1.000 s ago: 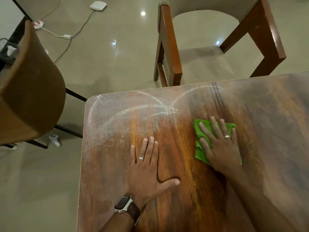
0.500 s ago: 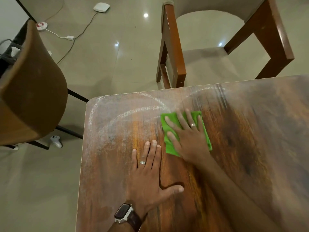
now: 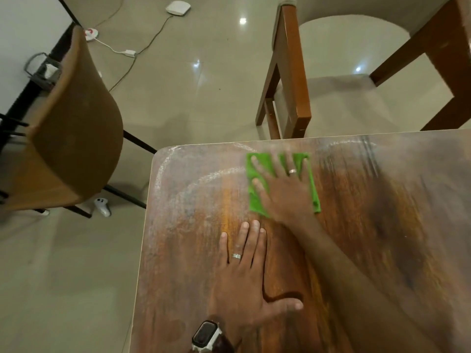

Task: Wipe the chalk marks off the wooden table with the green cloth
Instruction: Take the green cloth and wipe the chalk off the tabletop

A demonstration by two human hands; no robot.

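Nearest the camera: smartwatch [image 3: 205, 336] on the left wrist, bottom edge of frame. Left hand [image 3: 244, 289] lies flat on the wooden table [image 3: 178, 263], palm down, fingers straight and close together, thumb out to the right, ring on one finger; it grips nothing. Beyond it and slightly right, right hand [image 3: 283, 189] presses flat on the green cloth [image 3: 256, 200], fingers spread and straight, ring visible; nothing pinched, cloth just pinned under palm and fingers. Cloth sits near the table's far edge, left of centre in view, its top edge close to the rim; image is motion-blurred here. Chalk marks [image 3: 209, 177]: a faint arc runs from the cloth's left side toward the far-left corner, more white along the left rim, plus a smeared trace near the far edge right of the cloth. Off the table: brown padded chair [image 3: 74, 128] to the left with a white controller [image 3: 102, 206] on the floor beneath, wooden chair [image 3: 293, 80] behind the far edge, white box [image 3: 178, 7] and cables [image 3: 142, 47] on the tiled floor further back.
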